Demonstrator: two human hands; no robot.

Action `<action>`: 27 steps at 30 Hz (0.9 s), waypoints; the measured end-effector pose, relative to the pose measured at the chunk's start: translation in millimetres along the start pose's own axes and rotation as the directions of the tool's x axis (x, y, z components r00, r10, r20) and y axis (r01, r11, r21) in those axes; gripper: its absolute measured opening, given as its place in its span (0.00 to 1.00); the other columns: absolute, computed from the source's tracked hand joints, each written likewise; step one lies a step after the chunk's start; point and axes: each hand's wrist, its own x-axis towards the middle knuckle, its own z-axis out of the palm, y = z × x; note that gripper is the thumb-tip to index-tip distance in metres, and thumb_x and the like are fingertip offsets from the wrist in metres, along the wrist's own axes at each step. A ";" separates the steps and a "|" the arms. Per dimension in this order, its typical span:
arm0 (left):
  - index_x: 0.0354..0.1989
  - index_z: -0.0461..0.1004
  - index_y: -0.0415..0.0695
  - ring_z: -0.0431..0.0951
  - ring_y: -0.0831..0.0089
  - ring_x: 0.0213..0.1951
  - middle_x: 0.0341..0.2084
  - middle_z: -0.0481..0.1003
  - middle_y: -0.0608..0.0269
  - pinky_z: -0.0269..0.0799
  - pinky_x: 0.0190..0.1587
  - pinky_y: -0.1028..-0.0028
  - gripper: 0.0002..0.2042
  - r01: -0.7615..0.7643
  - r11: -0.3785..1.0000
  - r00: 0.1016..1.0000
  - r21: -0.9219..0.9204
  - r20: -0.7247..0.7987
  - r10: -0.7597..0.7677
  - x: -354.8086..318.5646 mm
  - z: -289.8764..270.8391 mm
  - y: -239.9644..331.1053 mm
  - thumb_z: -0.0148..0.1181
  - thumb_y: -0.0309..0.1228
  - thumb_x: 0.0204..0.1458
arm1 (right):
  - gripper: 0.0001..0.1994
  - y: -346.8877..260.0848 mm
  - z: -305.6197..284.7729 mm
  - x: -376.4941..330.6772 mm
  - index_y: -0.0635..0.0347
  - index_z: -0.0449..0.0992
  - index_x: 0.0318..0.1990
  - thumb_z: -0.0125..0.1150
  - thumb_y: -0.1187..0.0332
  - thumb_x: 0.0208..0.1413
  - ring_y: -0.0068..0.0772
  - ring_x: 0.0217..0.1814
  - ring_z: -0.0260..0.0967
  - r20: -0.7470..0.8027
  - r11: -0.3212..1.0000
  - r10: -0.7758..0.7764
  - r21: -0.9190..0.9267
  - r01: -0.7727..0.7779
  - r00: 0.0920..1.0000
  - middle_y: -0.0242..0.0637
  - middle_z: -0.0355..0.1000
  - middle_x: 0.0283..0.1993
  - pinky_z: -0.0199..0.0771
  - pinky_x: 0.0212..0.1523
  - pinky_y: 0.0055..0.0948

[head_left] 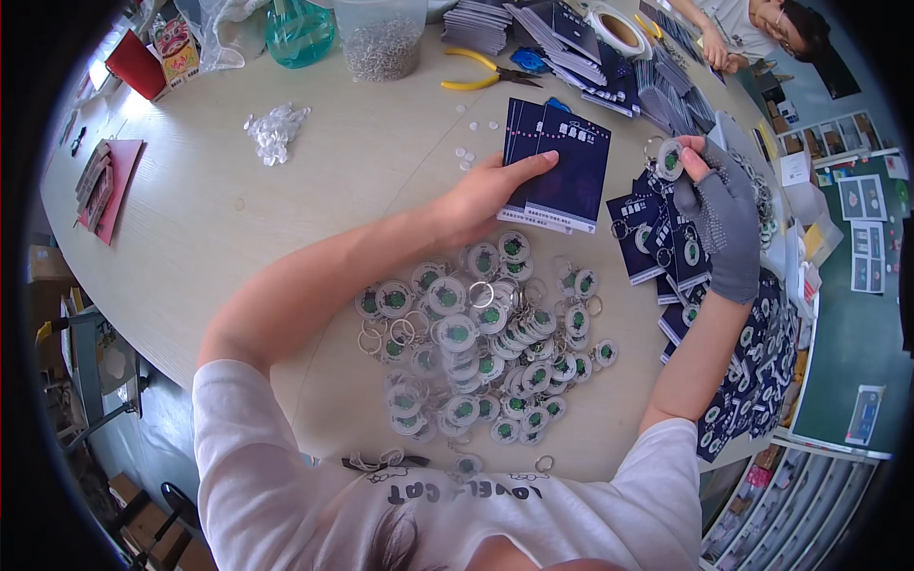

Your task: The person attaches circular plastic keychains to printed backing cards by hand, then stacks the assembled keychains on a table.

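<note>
A broad pale wooden table point(286, 190) carries the work, with bare room on its left half and clutter along the far and right edges. A heap of round keychains point(481, 347) lies just in front of the person. Beyond it, the left hand point(481, 195) clamps a fanned stack of dark blue backing cards point(562, 167) by its near left corner. To the right, well apart, the gloved right hand point(719, 214) pinches one round keychain point(671, 159) between thumb and fingers, above carded keychains point(657, 238)

Glossy plastic keychains point(495, 343), matt paper cards point(562, 167), knit glove point(724, 219).
</note>
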 end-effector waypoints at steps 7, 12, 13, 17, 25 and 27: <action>0.58 0.67 0.37 0.78 0.66 0.50 0.50 0.75 0.55 0.75 0.55 0.66 0.23 -0.019 1.000 1.000 0.009 0.020 0.019 -0.5 1.0 -0.5 0.59 0.40 0.60 | 0.14 -1.1 -7.9 -0.1 0.64 0.73 0.53 0.54 0.67 0.63 0.08 0.21 0.52 0.332 0.878 -0.041 0.461 -0.125 0.942 0.24 0.65 0.29 0.46 0.20 0.12; 0.58 0.67 0.38 0.78 0.67 0.51 0.51 0.75 0.56 0.75 0.55 0.66 0.23 -0.024 1.000 0.999 -0.004 0.021 0.024 -3.5 -2.1 0.3 0.59 0.40 0.61 | 0.20 -7.3 2.1 -8.1 0.60 0.72 0.59 0.56 0.67 0.60 0.08 0.22 0.55 0.116 0.991 0.108 0.073 -0.117 0.987 0.22 0.64 0.27 0.49 0.21 0.11; 0.58 0.67 0.38 0.78 0.67 0.51 0.51 0.75 0.56 0.75 0.55 0.66 0.23 -0.023 1.000 0.999 -0.004 0.027 0.023 -3.9 -3.1 0.1 0.58 0.40 0.61 | 0.20 -9.0 1.5 -8.4 0.60 0.72 0.59 0.57 0.67 0.60 0.09 0.23 0.57 0.190 0.995 0.064 0.060 -0.076 0.980 0.22 0.65 0.27 0.52 0.22 0.11; 0.58 0.67 0.38 0.78 0.68 0.50 0.51 0.75 0.57 0.76 0.54 0.66 0.22 -0.010 1.000 1.000 0.013 0.009 0.010 -2.8 1.6 0.6 0.58 0.40 0.61 | 0.17 -5.0 -3.8 -7.8 0.61 0.74 0.57 0.57 0.67 0.61 0.10 0.25 0.62 0.207 0.999 0.005 -0.044 0.004 0.978 0.25 0.72 0.29 0.59 0.25 0.12; 0.58 0.68 0.39 0.78 0.69 0.49 0.50 0.76 0.58 0.75 0.53 0.66 0.21 0.063 0.996 0.998 0.061 -0.018 -0.062 -2.3 4.7 -0.7 0.58 0.38 0.62 | 0.09 12.6 31.5 4.6 0.63 0.79 0.44 0.65 0.72 0.57 0.18 0.35 0.74 -0.089 0.914 -0.301 -0.311 0.260 0.950 0.29 0.78 0.36 0.72 0.38 0.18; 0.58 0.68 0.39 0.78 0.69 0.49 0.50 0.76 0.58 0.75 0.53 0.66 0.21 0.075 0.995 0.997 0.064 -0.017 -0.074 -2.5 5.4 1.2 0.58 0.38 0.62 | 0.08 17.0 43.1 2.9 0.61 0.80 0.43 0.64 0.73 0.56 0.22 0.34 0.75 -0.052 0.767 -0.520 -0.467 0.439 0.853 0.32 0.78 0.35 0.72 0.37 0.20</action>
